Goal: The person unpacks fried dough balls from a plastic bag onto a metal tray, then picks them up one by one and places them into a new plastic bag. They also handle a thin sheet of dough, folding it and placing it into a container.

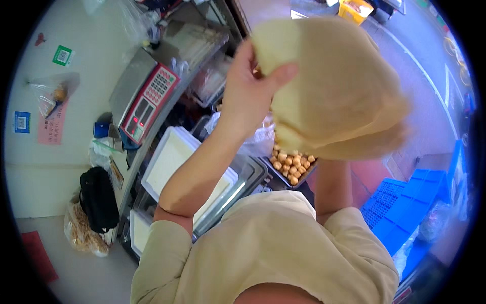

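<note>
My left hand (250,85) pinches the near-left edge of a broad, soft beige sheet (334,72), raised in front of me. The thumb lies on its face and the fingers go behind it. The sheet is folded over along its lower edge and blurred on the right; it may be several layers, and its material is unclear. My right forearm (334,184) rises behind the sheet, which hides my right hand, so its grip cannot be seen. Beneath the sheet, a metal tray (269,164) holds small round golden-brown fried balls (292,165), partly covered from view.
White trays with pale slabs (171,152) stand at left, beside a clear plastic bag (258,138). A red-edged digital scale (148,102) sits on the counter near a black bag (99,199). Blue plastic crates (410,209) are at right. A yellow tub (355,11) stands beyond.
</note>
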Motion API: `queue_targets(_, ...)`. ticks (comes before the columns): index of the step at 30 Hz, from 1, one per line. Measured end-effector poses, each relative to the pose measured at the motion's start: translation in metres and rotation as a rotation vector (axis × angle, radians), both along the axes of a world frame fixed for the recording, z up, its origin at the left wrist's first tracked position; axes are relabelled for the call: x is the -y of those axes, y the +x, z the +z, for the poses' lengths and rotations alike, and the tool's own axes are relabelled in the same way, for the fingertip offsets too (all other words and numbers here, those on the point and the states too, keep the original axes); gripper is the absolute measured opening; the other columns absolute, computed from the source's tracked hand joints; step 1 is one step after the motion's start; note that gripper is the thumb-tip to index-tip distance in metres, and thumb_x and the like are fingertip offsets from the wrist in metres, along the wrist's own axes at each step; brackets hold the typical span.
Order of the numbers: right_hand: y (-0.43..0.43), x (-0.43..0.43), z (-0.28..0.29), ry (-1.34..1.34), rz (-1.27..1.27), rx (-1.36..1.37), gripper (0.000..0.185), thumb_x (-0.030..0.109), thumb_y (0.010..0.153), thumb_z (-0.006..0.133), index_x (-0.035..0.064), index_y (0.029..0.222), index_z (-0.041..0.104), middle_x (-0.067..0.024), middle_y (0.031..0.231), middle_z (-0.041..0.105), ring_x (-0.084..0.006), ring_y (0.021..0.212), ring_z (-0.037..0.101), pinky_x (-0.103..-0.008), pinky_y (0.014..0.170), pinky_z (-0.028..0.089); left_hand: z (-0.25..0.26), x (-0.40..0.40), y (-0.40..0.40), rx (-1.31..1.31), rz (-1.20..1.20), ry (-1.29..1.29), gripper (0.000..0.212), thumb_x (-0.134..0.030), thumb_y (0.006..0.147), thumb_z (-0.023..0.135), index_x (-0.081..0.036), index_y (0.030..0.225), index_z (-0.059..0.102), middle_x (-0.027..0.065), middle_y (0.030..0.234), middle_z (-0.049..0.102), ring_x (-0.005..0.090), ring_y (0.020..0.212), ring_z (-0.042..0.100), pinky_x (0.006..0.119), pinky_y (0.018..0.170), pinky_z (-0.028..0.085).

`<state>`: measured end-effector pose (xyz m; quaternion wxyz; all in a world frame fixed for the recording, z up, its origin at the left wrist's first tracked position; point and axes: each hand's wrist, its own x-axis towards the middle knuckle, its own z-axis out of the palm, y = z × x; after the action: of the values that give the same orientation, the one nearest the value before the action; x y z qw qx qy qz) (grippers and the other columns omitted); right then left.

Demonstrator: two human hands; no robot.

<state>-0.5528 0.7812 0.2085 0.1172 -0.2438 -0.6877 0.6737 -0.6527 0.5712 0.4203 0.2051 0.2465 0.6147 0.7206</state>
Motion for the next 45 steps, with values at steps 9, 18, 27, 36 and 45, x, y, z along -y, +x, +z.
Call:
queue_targets(9,0.133,-0.015,-0.066,-0.012,-0.051,0.385,0.035,0.027,0.086,0.06,-0.0023,0.105,0.06,-0.0125,0.09,0.065,-0.0213,0.084,0.064,-0.0316,0.076,0.051,-0.259,0.146,-0.141,-0.345,-0.024,-1.648,0.065,-0.04,0.066,0.075,-0.002,0.116,0.057,0.0158,0.111,0.058,0.0271,0.102,0.058,0.037,0.086,0.046)
queue_targets(18,-0.006,0.152,-0.017,-0.148,0.375,-0.084,0.035,0.026,0.086,0.06,-0.0025,0.106,0.059,-0.0127,0.091,0.065,-0.0213,0.085,0.063,-0.0314,0.077,0.051,-0.15,0.178,-0.005,-0.515,-0.047,-0.864,0.026,0.0,0.068,0.061,-0.002,0.094,0.06,0.0122,0.085,0.063,0.029,0.077,0.063,0.034,0.069,0.05)
queue_targets(27,-0.126,0.211,0.03,-0.446,0.286,-0.352,0.035,0.026,0.087,0.06,-0.0027,0.107,0.059,-0.0128,0.091,0.065,-0.0213,0.086,0.063,-0.0311,0.078,0.051,-0.078,0.238,0.168,-0.164,-0.076,-1.103,0.032,-0.014,0.074,0.069,-0.007,0.103,0.057,0.011,0.07,0.059,0.0256,0.059,0.059,0.035,0.054,0.047)
queue_targets(36,-0.103,0.218,0.046,-0.518,0.305,-0.422,0.035,0.025,0.087,0.059,-0.0028,0.108,0.058,-0.0129,0.092,0.065,-0.0213,0.087,0.063,-0.0309,0.079,0.051,-0.017,0.081,-0.078,-1.063,0.098,-1.119,0.04,-0.039,0.077,0.062,-0.001,0.089,0.064,0.0181,0.086,0.065,0.0286,0.084,0.06,0.041,0.078,0.046)
queue_targets(45,0.003,0.117,0.009,-0.507,0.04,-0.21,0.035,0.024,0.087,0.059,-0.003,0.109,0.057,-0.013,0.093,0.065,-0.0213,0.087,0.063,-0.0306,0.08,0.051,0.005,0.041,0.044,-1.245,-0.23,-0.468,0.038,-0.032,0.08,0.06,-0.004,0.106,0.06,0.0175,0.109,0.056,0.0299,0.107,0.05,0.05,0.095,0.034)
